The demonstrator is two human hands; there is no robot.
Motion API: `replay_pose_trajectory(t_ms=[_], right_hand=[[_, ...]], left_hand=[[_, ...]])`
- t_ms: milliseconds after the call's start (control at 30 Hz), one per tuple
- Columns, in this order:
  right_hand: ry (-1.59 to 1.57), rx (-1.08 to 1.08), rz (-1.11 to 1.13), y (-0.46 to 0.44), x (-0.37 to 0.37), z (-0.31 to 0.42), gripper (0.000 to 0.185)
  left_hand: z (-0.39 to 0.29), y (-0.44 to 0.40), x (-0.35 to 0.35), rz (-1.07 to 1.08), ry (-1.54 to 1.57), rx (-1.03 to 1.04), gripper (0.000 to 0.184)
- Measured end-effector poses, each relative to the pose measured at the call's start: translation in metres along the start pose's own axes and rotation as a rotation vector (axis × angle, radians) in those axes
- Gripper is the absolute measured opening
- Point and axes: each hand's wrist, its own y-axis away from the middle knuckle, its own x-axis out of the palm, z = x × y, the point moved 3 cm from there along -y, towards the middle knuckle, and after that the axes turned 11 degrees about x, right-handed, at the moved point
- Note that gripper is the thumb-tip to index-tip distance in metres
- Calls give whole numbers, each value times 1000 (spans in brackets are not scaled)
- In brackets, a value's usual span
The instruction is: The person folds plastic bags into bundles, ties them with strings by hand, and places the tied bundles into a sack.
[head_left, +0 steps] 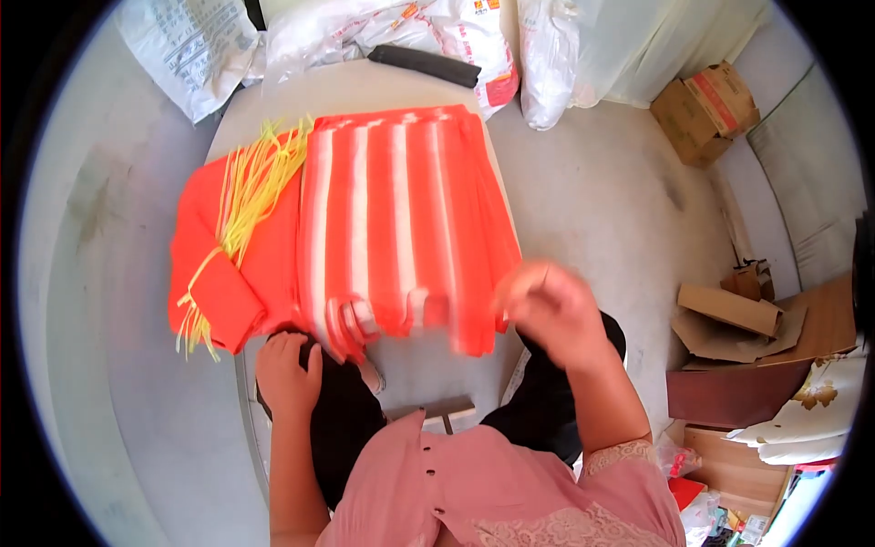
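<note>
A stack of red-and-white striped fabric, perhaps mesh sacks, lies on the table in front of me; its near edge hangs down and is blurred. To its left is plain red fabric, with a bundle of yellow strips on top. A folded red piece there has a yellow strip around it. My left hand rests on my left knee, fingers stretched out, just below the fabric, holding nothing. My right hand is beside the stack's near right corner, fingers curled and smeared by motion; I cannot tell whether it grips anything.
White plastic sacks stand behind the table, with a dark rolled object in front of them. A cardboard box is on the floor at the far right. Opened cardboard lies on a brown box at the right.
</note>
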Motion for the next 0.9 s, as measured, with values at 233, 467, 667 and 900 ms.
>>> replay_pose_trajectory(t_ms=[233, 467, 667, 900], right_hand=[[-172, -688, 1337, 46, 130, 51, 40], [320, -628, 473, 49, 80, 17, 24], [875, -21, -192, 36, -31, -48, 14], [905, 32, -676, 71, -95, -128, 12]], left_hand=[[0, 1, 0, -17, -27, 17, 19], [8, 5, -6, -23, 8, -23, 19], [4, 6, -8, -30, 8, -18, 20], [-8, -3, -11, 7, 204, 161, 22]])
